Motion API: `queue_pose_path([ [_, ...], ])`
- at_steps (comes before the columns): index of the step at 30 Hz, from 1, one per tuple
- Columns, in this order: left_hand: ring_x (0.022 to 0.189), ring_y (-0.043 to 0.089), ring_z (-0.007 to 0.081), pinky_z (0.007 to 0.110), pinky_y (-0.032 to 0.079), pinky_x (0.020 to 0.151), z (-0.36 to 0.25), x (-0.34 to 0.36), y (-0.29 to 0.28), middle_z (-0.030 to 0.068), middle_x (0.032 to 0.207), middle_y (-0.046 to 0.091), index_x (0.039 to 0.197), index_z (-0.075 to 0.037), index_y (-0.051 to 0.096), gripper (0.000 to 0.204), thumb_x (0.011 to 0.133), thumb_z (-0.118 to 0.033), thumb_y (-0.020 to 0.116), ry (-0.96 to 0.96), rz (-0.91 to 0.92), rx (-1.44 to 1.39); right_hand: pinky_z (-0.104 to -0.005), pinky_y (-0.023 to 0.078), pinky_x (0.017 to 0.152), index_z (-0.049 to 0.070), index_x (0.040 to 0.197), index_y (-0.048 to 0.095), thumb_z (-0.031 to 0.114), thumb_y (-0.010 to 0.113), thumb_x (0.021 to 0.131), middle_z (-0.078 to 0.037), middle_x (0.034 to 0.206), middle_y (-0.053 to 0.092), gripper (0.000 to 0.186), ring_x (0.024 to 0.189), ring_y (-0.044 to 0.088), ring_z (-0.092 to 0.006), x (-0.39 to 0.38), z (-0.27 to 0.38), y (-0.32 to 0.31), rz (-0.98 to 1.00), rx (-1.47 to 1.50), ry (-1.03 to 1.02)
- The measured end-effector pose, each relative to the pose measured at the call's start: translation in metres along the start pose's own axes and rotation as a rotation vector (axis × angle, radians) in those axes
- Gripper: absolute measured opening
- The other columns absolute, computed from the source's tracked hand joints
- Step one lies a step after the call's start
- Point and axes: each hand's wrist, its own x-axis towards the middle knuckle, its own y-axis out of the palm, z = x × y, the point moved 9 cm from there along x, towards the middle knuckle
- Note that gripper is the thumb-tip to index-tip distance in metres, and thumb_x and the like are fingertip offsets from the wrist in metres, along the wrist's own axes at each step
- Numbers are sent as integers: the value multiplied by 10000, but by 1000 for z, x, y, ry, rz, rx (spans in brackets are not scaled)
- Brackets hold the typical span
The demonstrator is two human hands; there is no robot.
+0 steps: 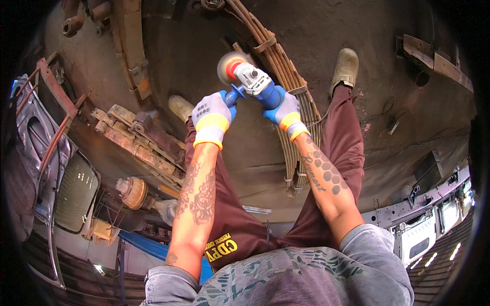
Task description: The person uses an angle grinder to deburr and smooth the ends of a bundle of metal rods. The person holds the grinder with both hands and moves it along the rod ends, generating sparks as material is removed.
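Both gloved hands hold an angle grinder (254, 81) with a blue body and a silver gear head. My left hand (213, 113) is closed round its blue side handle. My right hand (286, 109) grips the blue motor body, and a dark cord trails from it beside my right leg. The disc (230, 67) at the grinder's head is blurred, with a red and orange centre. Just beyond and to the right of the tool lies a rusty leaf spring pack (291, 76) on the floor; whether the disc touches metal, I cannot tell.
More rusty leaf springs (140, 145) lie to the left, near a hub with an axle part (131, 193). A vehicle door (61, 188) stands at the far left. Brown metal brackets (436, 64) sit at the far right. My shoes stand either side of the spring pack.
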Motion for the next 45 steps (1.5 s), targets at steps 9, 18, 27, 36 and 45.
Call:
queue_pose_path([
  [9,992,743,410,524,595,858,-8,20,-20,160,1044,786,1025,-193,766,217,880,-355,760,128,-43,114,-486,614,928,200,1232,722,328,911,660,-176,1103,800,616,1041,763,-406,5,0,10,-103,118,35],
  [18,1010,742,414,523,599,877,23,27,-19,161,1058,786,1046,-191,755,233,860,-328,785,117,3,194,-482,615,910,199,1259,722,327,929,627,-160,1078,802,677,1023,770,-388,-4,8,64,-111,213,118],
  [27,955,765,393,539,609,833,25,29,-18,160,982,794,1040,-180,732,191,891,-297,752,223,-51,212,-477,614,904,206,1248,726,335,919,674,-165,1097,801,619,1028,771,-387,-4,7,72,-195,283,88],
  [36,978,758,408,533,610,845,21,42,-23,159,1037,794,1094,-210,736,290,837,-315,821,231,-35,236,-476,614,906,217,1248,717,321,936,652,-149,1096,801,643,1025,771,-379,0,5,74,-204,305,144],
  [45,974,750,412,531,602,837,8,53,-36,163,1026,788,1093,-202,730,292,833,-302,818,280,-77,241,-469,609,906,193,1248,714,306,918,683,-163,1112,798,611,1042,765,-387,11,13,56,-272,319,98],
])
